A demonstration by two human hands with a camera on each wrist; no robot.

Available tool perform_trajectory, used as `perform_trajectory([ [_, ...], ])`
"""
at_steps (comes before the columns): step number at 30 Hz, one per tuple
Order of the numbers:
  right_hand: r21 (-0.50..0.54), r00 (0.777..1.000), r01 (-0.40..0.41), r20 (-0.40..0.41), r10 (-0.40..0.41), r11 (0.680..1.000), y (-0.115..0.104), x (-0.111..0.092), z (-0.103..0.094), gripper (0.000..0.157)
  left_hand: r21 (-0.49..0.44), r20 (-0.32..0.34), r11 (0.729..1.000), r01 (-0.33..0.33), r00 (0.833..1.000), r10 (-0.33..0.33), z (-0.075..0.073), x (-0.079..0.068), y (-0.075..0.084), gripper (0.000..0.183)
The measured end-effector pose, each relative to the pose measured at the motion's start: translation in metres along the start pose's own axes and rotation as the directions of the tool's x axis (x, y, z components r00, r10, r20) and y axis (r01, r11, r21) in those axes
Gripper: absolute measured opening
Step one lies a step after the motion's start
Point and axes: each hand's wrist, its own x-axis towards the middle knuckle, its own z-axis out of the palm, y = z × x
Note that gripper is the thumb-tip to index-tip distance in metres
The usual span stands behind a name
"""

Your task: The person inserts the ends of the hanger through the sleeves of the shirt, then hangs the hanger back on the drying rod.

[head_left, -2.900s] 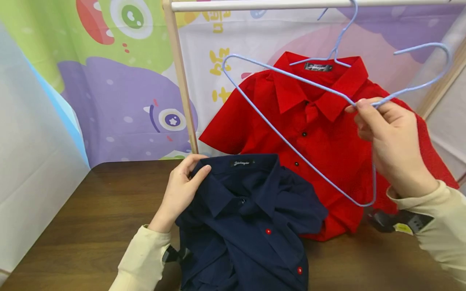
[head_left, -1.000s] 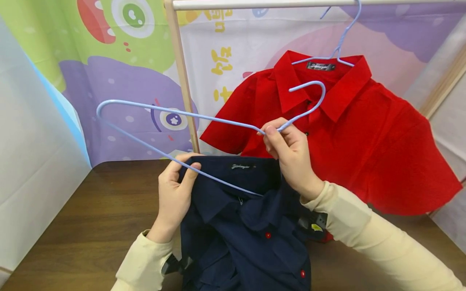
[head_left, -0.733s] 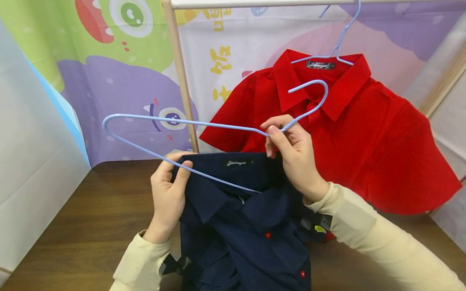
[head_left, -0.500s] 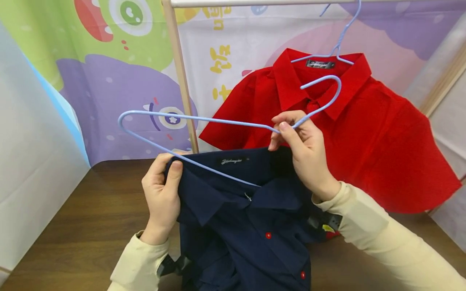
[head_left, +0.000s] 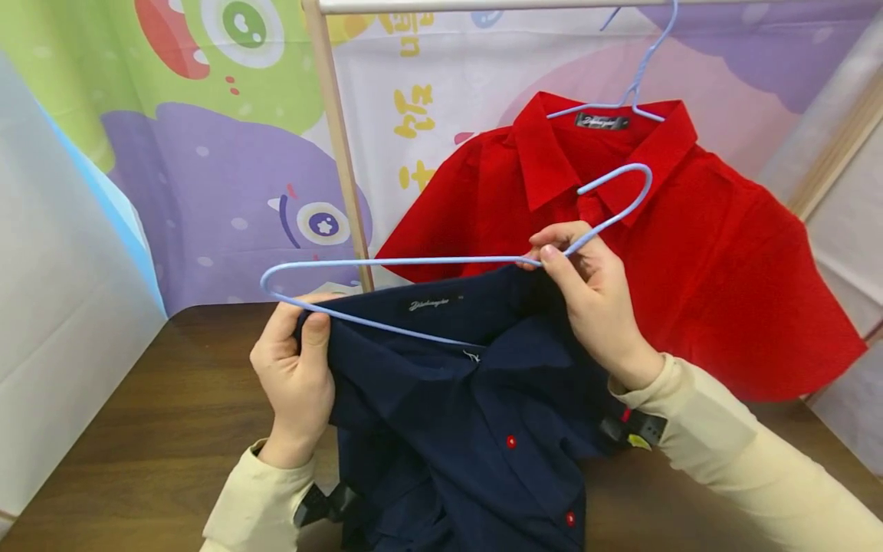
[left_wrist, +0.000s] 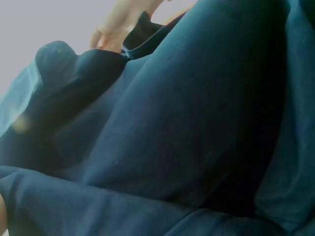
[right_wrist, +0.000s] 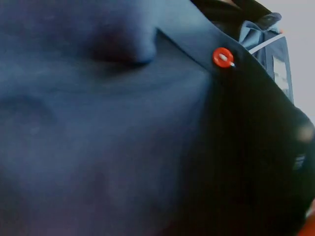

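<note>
In the head view a navy short-sleeved shirt [head_left: 441, 429] with red buttons hangs in front of me. My left hand [head_left: 297, 383] grips its collar at the left, thumb in front. With thumb and fingers, my right hand [head_left: 600, 307] pinches a light-blue wire hanger [head_left: 414, 261] just below its hook. The hanger's left end lies by the left fingertips, over the collar; its right part is hidden inside the shirt's neck. Navy cloth [left_wrist: 162, 128] fills most of the left wrist view. A red button [right_wrist: 223, 57] shows on the shirt front in the right wrist view.
Behind, a red shirt [head_left: 724, 268] hangs on another blue hanger [head_left: 638, 80] from a rack with a pale top bar [head_left: 483, 6] and wooden post [head_left: 338, 146]. Below is a brown wooden table [head_left: 152, 429]. A printed cartoon cloth [head_left: 228, 169] covers the back.
My right hand brought the hanger left and down; its right end went into the navy shirt's neck. Lately the hanger shifted right and lower, while my left hand drew the collar left.
</note>
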Motion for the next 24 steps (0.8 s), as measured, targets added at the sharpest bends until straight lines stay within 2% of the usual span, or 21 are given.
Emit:
perform_trajectory([
  [5, -0.027, 1.000, -0.002, -0.007, 0.002, 1.000, 0.003, -0.004, -0.004, 0.016, 0.019, -0.053, 0.999, -0.044, 0.998, 0.045, 0.000, 0.001, 0.001, 0.042],
  [11, -0.015, 1.000, -0.015, -0.011, 0.014, 1.000, 0.007, -0.009, -0.007, 0.024, -0.032, -0.127, 0.997, -0.075, 0.989, 0.071, 0.000, 0.001, 0.003, 0.042],
  [19, 0.022, 0.999, -0.005, 0.032, 0.005, 1.000, 0.010, -0.014, -0.009, 0.022, -0.021, -0.179, 0.996, -0.083, 0.981, 0.078, 0.001, 0.000, 0.004, 0.039],
  [24, 0.010, 0.999, 0.002, 0.042, -0.003, 1.000, 0.011, -0.016, -0.010, 0.021, -0.036, -0.169, 0.996, -0.083, 0.983, 0.076, 0.002, 0.000, 0.002, 0.039],
])
